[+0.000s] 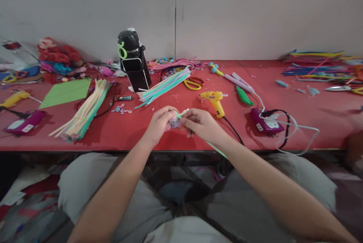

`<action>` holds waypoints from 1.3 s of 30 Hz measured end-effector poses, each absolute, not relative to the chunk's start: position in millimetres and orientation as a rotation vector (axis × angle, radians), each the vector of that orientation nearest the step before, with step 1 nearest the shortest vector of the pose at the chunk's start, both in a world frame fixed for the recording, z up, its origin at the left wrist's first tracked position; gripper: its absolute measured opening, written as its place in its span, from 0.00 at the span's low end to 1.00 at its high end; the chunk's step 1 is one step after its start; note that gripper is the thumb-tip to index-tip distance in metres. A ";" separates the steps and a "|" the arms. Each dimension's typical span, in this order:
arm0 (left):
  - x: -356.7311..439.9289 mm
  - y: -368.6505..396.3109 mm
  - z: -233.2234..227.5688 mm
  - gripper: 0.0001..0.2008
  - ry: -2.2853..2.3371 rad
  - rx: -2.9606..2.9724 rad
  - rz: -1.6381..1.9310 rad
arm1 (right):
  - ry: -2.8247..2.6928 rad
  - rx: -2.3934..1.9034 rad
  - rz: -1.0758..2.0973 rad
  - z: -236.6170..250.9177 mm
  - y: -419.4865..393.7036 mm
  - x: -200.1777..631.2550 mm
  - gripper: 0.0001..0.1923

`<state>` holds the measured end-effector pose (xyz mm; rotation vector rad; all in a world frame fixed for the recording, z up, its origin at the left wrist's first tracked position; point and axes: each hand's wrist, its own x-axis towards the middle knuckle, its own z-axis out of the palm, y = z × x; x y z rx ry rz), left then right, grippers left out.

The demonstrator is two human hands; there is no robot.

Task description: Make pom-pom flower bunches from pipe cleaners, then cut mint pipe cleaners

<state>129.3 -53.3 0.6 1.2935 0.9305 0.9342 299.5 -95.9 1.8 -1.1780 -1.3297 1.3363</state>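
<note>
- Small fuzzy pastel piece, purple-pink, pinched between both hands, just above the table's front edge, near the middle of it.
- Left hand fingers curled shut around the piece from the left side.
- Right hand fingers closed on a pale green pipe cleaner; its short end sticks up between the hands, its long tail runs down under the right wrist, past the table's front edge.
- Hands touching or nearly touching at the piece; can't tell exact contact.
- Yellow glue gun just beyond the right hand, black cord running to the front edge.
- Bundle of pastel pipe cleaners behind the hands, toward table centre, lying diagonally.
- Yellow-handled scissors beside that bundle's far end.
- Black bottle with green loop, upright, centre-back of table.
- Second bundle, cream and green, left of the hands, one end near the front edge.
- Green paper sheet further left.
- Purple power strip right of the glue gun, white and black cords looped over the front edge.
- Another purple strip by the left front corner.
- Mixed colour pipe cleaners at the back right corner.
- Red table.
</note>
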 end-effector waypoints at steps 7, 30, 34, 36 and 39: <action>132.0 -55.4 0.8 0.09 1.023 1.250 1.004 | -1.289 -1.128 1.338 0.5 -101.6 289.3 0.10; 134.3 -55.9 4.2 0.09 0.925 1.089 0.912 | -1.341 -1.056 1.092 -11.5 -91.6 292.0 0.14; 136.8 -58.6 1.3 0.11 0.887 1.107 0.925 | -1.292 -1.082 1.128 -9.5 -91.6 293.3 0.16; 138.5 -59.1 -2.2 0.12 0.884 1.129 0.932 | -1.280 -1.107 1.149 -8.7 -91.7 294.3 0.17; 139.7 -57.4 -9.0 0.12 0.864 1.183 0.923 | -1.287 -1.119 1.149 -8.4 -90.9 296.3 0.16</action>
